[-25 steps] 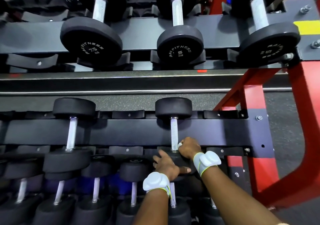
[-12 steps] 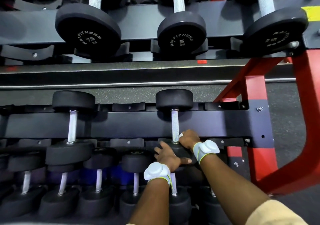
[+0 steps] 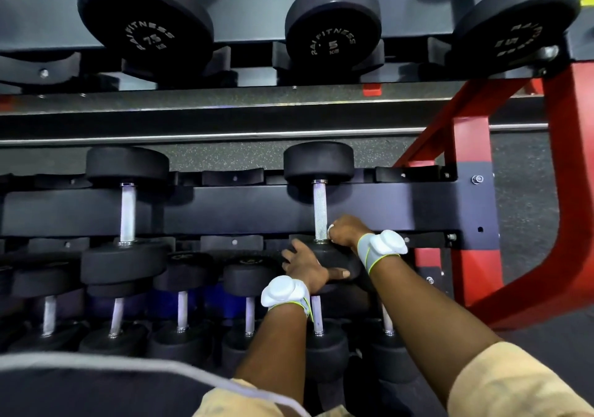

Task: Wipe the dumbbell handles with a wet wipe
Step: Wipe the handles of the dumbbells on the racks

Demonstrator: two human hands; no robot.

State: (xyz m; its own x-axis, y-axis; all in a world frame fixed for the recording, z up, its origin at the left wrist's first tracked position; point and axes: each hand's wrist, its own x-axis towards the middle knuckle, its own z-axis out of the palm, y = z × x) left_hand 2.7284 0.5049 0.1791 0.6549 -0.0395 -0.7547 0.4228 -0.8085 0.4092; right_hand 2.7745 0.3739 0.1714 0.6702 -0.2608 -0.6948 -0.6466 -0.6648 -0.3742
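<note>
dumbbell [image 3: 318,166] — middle tier of rack [image 3: 401,211] | left hand [image 3: 305,267] spread on its 6 o'clock head [image 3: 337,257] | right hand [image 3: 345,232] curled at handle [image 3: 320,211] base — seemingly pinching wet wipe [image 3: 331,227]

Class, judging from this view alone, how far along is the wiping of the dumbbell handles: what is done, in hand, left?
Done: no handle shows proof of wiping. In hand: the right hand presses a wet wipe to the near end of one middle-row handle, while the left hand rests on its near head. Left, seemingly: that handle's upper length, the neighbouring handle and the lower-row handles.
</note>
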